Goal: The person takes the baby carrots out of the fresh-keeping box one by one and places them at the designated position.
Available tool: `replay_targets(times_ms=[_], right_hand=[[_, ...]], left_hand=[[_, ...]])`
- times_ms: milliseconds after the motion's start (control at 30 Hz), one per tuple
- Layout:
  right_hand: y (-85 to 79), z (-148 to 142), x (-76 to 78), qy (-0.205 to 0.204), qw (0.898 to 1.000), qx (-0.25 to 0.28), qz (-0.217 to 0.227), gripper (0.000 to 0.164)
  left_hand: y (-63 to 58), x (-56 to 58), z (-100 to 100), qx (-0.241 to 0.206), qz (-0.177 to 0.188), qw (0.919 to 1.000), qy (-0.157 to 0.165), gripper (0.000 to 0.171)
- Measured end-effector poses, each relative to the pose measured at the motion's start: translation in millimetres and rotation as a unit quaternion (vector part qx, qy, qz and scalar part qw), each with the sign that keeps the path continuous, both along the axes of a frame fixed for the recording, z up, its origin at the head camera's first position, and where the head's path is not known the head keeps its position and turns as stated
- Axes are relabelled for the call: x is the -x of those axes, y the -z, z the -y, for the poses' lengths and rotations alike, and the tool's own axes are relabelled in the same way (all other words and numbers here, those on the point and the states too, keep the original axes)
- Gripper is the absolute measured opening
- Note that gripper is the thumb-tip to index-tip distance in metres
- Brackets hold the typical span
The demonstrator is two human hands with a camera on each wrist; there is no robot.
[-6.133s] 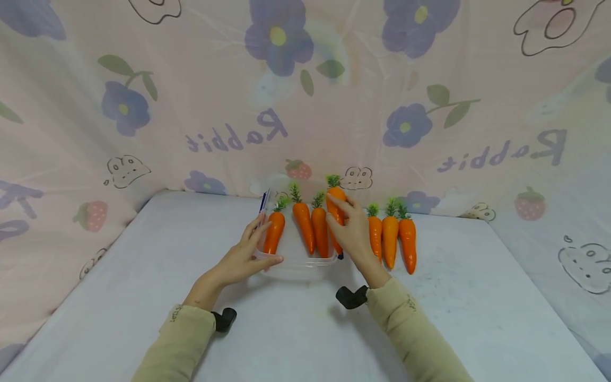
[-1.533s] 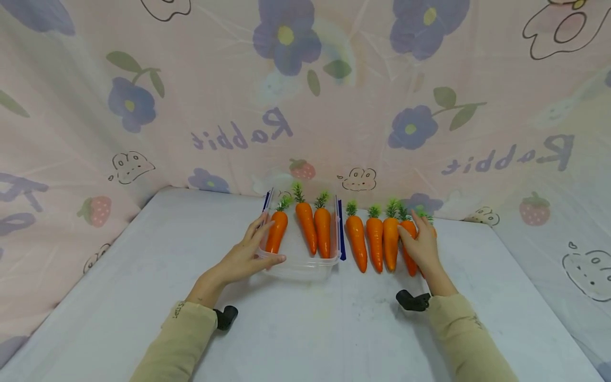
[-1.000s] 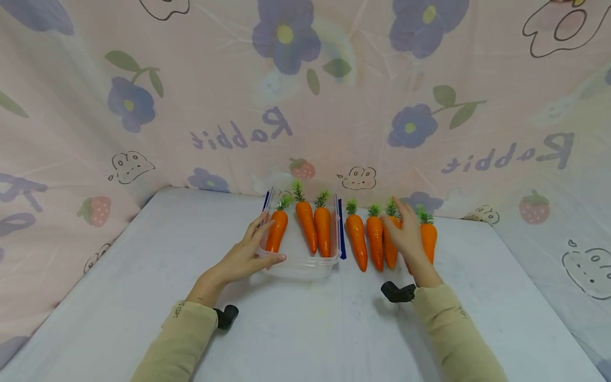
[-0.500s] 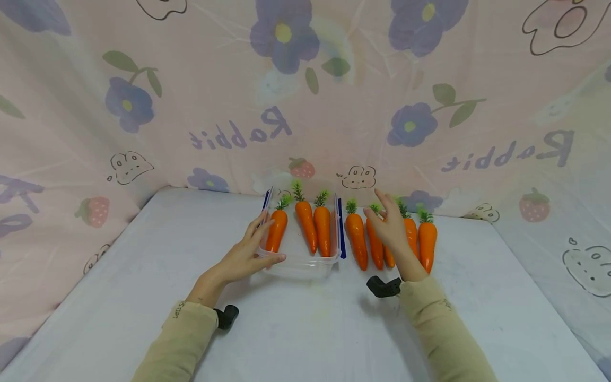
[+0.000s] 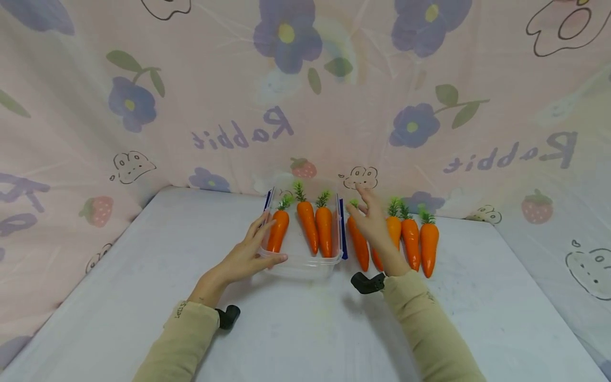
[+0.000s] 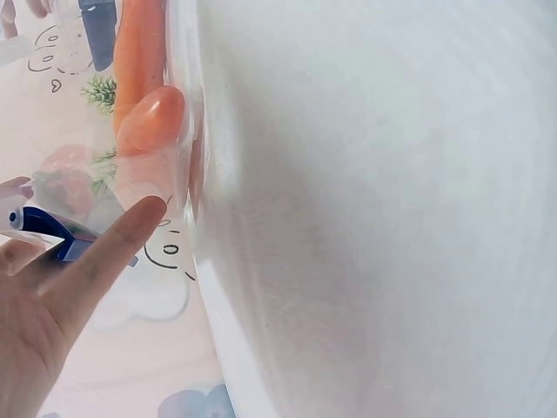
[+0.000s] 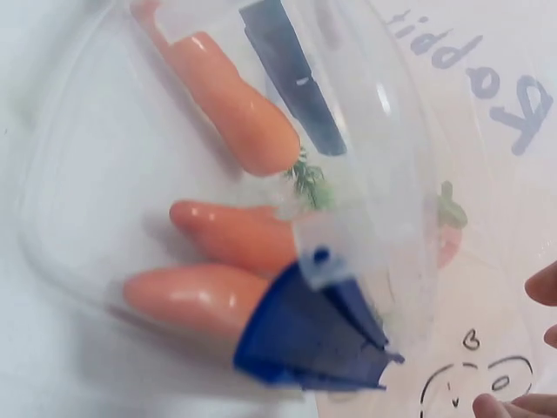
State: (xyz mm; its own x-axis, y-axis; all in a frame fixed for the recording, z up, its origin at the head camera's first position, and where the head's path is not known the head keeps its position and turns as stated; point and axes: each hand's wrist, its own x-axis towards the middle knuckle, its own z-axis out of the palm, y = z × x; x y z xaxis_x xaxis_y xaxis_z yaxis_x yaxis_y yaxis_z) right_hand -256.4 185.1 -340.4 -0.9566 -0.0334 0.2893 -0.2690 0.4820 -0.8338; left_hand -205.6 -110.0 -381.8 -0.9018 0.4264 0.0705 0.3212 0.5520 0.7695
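A clear plastic container point(image 5: 300, 268) with blue side latches point(image 5: 343, 228) holds three orange carrots with green tops: one at the left point(image 5: 278, 233), two side by side at the right point(image 5: 307, 225). My left hand point(image 5: 248, 249) rests against its left side, thumb stretched along the front rim; the left wrist view shows a straight finger point(image 6: 117, 252) at the wall, a blue latch beside it. My right hand point(image 5: 374, 223), fingers apart and holding nothing, is over the left part of a row of several carrots point(image 5: 429, 244) outside, partly hiding two. Its fingertips point(image 7: 544, 287) show in the right wrist view.
The row of carrots lies close to the container's right side on a white-covered table point(image 5: 296, 329). A printed cloth point(image 5: 215, 79) hangs behind the table's back edge.
The right hand, earlier gripping a carrot at the container's right end, has gone to the row's right end, where another carrot now lies, then come back left with nothing. The left hand stays put.
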Motion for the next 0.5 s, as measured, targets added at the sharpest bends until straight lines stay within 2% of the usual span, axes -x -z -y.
replay_targets(times_ms=[500], right_hand=[[1.0,35,10.4,-0.056,0.998,0.005,0.004,0.061]], left_hand=[[1.1,0.4,1,-0.008,-0.002,1.0,0.005,0.092]])
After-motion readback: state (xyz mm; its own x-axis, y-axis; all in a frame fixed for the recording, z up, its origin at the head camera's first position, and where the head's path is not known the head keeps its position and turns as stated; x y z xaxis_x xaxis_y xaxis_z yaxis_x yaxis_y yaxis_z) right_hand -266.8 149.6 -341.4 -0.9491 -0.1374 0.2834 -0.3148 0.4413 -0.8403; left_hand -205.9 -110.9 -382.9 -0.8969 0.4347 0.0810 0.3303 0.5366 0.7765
